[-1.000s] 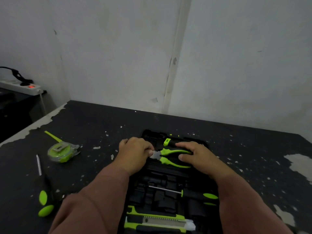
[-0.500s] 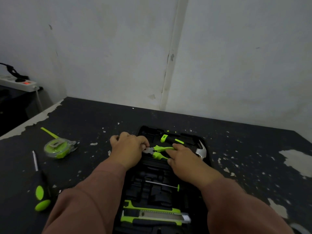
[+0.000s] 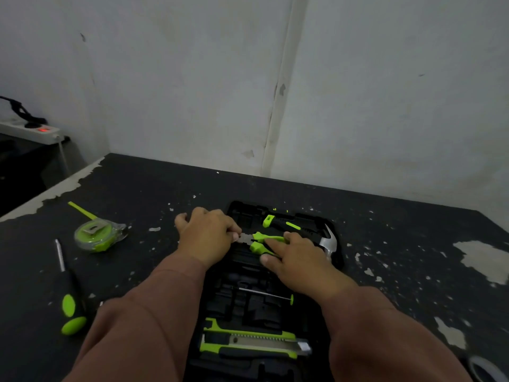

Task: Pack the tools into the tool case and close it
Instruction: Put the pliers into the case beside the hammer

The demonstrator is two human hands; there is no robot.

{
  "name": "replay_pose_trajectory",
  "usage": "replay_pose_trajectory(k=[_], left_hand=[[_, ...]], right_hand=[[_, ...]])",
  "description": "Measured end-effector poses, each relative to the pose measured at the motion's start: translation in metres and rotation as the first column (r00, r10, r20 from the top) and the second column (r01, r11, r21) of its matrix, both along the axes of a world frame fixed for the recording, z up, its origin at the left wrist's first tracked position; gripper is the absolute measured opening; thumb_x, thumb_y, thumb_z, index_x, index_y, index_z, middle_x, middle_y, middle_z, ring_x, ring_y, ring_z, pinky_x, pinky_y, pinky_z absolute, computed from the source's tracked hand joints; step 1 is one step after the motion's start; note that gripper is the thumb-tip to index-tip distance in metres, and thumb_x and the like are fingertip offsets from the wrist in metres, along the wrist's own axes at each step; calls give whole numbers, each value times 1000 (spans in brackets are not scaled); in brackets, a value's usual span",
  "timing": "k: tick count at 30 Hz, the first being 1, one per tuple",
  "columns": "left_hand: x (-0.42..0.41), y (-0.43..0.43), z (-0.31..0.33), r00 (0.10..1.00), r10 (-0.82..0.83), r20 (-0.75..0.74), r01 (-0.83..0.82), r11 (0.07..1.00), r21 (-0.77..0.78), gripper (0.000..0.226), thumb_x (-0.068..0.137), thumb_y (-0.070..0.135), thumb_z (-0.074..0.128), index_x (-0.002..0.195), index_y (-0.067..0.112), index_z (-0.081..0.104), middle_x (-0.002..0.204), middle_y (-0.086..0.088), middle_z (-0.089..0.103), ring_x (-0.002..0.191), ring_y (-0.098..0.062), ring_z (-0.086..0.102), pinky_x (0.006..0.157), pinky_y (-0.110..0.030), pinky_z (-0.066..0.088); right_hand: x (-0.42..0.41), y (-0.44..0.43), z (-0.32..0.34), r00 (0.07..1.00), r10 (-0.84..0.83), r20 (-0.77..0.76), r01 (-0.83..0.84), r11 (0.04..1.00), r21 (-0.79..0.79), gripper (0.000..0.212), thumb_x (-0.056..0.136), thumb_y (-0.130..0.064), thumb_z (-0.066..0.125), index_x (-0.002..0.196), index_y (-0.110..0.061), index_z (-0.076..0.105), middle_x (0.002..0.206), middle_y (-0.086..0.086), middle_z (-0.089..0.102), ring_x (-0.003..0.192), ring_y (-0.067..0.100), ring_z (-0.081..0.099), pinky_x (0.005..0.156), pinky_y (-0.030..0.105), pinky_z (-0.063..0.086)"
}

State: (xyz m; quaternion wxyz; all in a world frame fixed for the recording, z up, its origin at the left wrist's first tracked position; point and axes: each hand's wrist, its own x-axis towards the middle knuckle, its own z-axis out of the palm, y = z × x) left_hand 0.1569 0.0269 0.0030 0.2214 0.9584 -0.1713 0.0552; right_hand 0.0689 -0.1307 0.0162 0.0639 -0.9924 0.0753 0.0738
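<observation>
While the left hand (image 3: 208,237) pinches the metal nose of the pliers (image 3: 261,241), the right hand (image 3: 298,260) has slid left along their green handles, fingers now flat on top, pressing them into a slot; seating looks nearly done. Inside the open tool case (image 3: 337,260) lie a hammer (image 3: 327,239) at the far end, a thin screwdriver (image 3: 264,293) mid-tray and a utility knife (image 3: 253,341) nearest. Left on the table (image 3: 385,271), a tape measure (image 3: 95,235) and large screwdriver (image 3: 67,293) remain unpacked.

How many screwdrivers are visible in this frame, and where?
2. One black-and-green-handled screwdriver lies on the dark table, left of the black tool case. One thin-shafted screwdriver sits inside the case, partly covered by the right arm. Others may be hidden.
</observation>
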Motion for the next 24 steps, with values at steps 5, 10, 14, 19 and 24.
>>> replay_pose_trajectory(k=[5,10,14,19,24], left_hand=[[1,-1,0,999,31,-29,-31,999,30,16,88,39,55,94,44,69,115,16,58,123,-20,37,110,-54,11],[2,-4,3,999,27,-29,-23,994,106,15,89,37,55,94,42,68,112,13,58,122,-22,38,109,-56,9],[5,-7,8,1000,1,-18,2,983,182,13,89,37,55,92,41,67,112,12,59,122,-24,39,107,-57,12],[1,-7,2,1000,-14,1,14,986,166,18,91,32,50,94,40,66,112,8,56,121,-25,39,108,-57,12],[2,1,-13,999,24,-37,-29,990,-138,19,85,33,61,104,36,64,123,4,45,122,-23,38,105,-42,25]], right_hand=[[-5,4,-7,999,27,-41,-28,999,-22,69,86,-69,22,146,-37,10,158,14,3,145,32,3,116,48,4],[-4,7,-10,996,40,-78,-46,996,-81,73,85,-71,17,147,-34,5,157,19,0,145,35,3,116,50,1],[4,7,-5,995,45,-86,-59,986,-159,74,83,-73,19,145,-33,17,155,20,16,140,36,22,114,54,12],[-2,9,-14,999,37,18,-34,990,-138,71,84,-71,22,144,-33,21,153,19,21,139,35,24,114,53,15],[-5,13,-13,982,15,188,-29,997,74,61,84,-61,45,137,-31,39,147,5,36,136,25,28,113,44,24]])
